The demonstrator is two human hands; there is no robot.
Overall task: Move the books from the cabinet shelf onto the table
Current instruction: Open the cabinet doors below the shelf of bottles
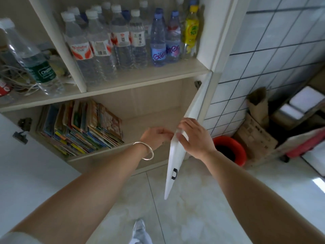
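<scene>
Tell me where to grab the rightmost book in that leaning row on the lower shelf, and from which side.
Take the rightmost book by its free upper right edge, coming from the right, where the shelf is bare. The row leans left, so this cover is exposed; its left side is packed against other books. Pinch front and back faces, then lift out towards you.

Multicoloured books (80,127), white door (177,155), red bucket (230,148), silver bangle (146,150).

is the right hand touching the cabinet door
Touching. The head view shows the right hand gripping the top edge of the open door, thumb on its face.
</scene>
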